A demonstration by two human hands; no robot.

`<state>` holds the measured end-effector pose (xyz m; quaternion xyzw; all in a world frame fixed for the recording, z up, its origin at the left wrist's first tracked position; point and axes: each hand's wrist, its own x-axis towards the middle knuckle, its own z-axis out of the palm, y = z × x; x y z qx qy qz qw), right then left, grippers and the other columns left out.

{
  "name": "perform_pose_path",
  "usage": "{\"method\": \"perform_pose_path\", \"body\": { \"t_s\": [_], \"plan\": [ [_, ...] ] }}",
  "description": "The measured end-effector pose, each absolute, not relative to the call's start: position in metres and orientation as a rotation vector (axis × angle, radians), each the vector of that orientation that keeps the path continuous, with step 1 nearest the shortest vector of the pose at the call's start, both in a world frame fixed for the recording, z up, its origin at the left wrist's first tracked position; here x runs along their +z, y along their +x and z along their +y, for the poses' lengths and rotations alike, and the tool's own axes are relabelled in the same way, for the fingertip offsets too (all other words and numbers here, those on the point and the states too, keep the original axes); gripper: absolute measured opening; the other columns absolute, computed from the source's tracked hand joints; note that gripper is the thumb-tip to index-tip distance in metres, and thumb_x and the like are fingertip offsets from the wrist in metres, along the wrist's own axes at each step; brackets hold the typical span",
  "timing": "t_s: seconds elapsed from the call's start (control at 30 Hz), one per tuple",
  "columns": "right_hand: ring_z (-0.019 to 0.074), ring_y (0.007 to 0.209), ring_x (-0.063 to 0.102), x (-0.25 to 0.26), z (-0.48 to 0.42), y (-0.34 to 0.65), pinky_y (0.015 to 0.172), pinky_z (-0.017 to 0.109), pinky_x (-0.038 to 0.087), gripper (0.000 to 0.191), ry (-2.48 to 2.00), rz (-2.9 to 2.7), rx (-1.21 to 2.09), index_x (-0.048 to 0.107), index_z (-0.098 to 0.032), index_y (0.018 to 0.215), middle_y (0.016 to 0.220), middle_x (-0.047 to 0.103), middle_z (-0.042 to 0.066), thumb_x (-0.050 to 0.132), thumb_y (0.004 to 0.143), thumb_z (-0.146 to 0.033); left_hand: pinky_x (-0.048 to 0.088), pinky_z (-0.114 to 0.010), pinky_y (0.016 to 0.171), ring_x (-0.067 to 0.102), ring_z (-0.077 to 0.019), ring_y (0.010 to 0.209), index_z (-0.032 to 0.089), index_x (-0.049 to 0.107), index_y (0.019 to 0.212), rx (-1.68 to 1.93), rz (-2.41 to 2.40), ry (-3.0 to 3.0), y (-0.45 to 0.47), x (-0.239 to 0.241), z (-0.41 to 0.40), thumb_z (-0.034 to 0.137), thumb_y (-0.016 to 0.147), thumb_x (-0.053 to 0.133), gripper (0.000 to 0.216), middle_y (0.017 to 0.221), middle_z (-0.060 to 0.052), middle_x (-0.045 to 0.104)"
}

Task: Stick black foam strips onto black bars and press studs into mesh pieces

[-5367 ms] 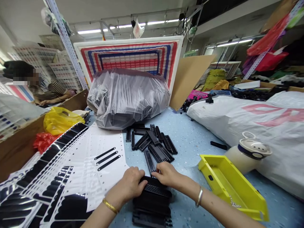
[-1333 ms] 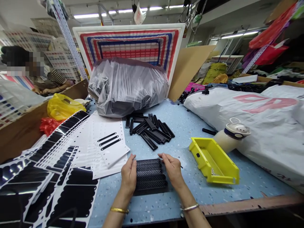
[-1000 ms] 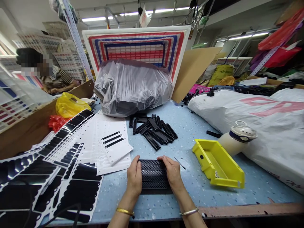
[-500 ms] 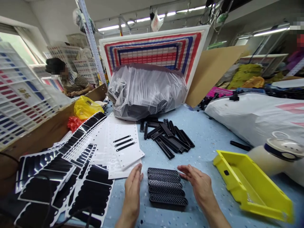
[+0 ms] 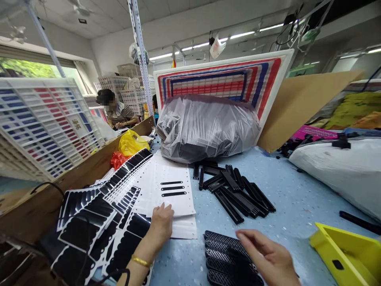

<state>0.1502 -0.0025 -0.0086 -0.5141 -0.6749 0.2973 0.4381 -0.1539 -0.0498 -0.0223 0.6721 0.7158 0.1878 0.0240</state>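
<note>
My left hand (image 5: 162,223) is over the lower left part of a white backing sheet (image 5: 178,206) that carries three thin black strips (image 5: 173,188). Its fingers are slightly bent and apart, the tips at the paper; I cannot tell whether they press on it. Several black textured bars (image 5: 222,254) lie side by side in a row on the blue table. Over the right end of that row is my right hand (image 5: 268,256), fingers loosely apart with nothing visible in them, hiding part of the bars. Beyond lies a loose pile of plain black bars (image 5: 235,190).
Sheets of black stickers (image 5: 89,222) overlap at the left. A yellow bin (image 5: 351,254) stands at the right, near a white sack (image 5: 336,167). A large plastic bag (image 5: 205,127) sits at the back before a striped crate (image 5: 220,73). Another person (image 5: 117,111) sits far left.
My left hand has left the side of the row of textured bars and moved left and forward to the white sheet. My right hand now covers the row's right end. The view has turned left.
</note>
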Motion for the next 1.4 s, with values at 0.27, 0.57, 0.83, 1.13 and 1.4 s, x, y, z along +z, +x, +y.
{"method": "perform_pose_path", "body": {
  "t_s": [0.27,0.57,0.83,1.13,1.4],
  "plan": [
    [0.0336,0.103,0.066,-0.015,-0.047,0.044,0.087,0.046,0.053,0.049,-0.665,-2.531,0.302,0.069,-0.021,0.116,0.118,0.070,0.014,0.061,0.068,-0.012,0.056,-0.046,0.086,0.068,-0.0311,0.108,0.026,0.074,0.096,1.288,2.084,2.005,-0.139,-0.040,-0.142,0.011,0.087,0.046,0.034,0.111,-0.011,0.075],
    [0.0234,0.078,0.070,-0.045,-0.060,0.043,0.067,0.034,0.053,0.051,-0.393,-2.458,0.382,0.068,-0.023,0.117,0.096,0.076,0.008,0.041,0.079,-0.002,0.044,-0.023,0.036,0.064,-0.0190,0.045,0.014,0.069,0.075,1.574,1.649,0.482,-0.147,-0.037,-0.196,0.065,0.075,0.066,0.051,0.057,-0.007,0.067],
    [0.0291,0.099,0.068,-0.076,-0.106,0.070,0.087,0.044,0.054,0.038,-0.456,-2.421,0.427,0.064,-0.027,0.120,0.111,0.073,0.010,0.064,0.083,-0.027,0.040,-0.020,0.055,0.053,-0.0115,0.057,0.013,0.069,0.068,1.713,1.232,0.358,-0.123,-0.017,-0.183,0.037,0.060,0.083,0.029,0.059,-0.001,0.064],
    [0.0177,0.059,0.062,-0.019,-0.101,0.026,0.055,0.028,0.051,0.021,-0.515,-2.137,0.584,0.067,-0.018,0.104,0.069,0.065,0.005,0.051,0.091,-0.021,0.034,-0.022,0.054,0.044,-0.0116,0.055,0.012,0.066,0.060,1.573,1.419,0.617,-0.107,-0.004,-0.186,0.036,0.065,0.076,0.025,0.056,0.000,0.056],
    [0.0141,0.055,0.060,0.020,-0.108,0.027,0.051,0.022,0.045,0.022,-0.707,-2.205,1.153,0.070,-0.016,0.072,0.060,0.064,0.002,0.059,0.084,-0.030,0.028,-0.022,0.054,0.038,-0.0116,0.058,0.012,0.066,0.059,1.418,1.275,0.749,-0.099,0.018,-0.189,0.029,0.071,0.067,0.021,0.056,0.001,0.048]
  ]
}}
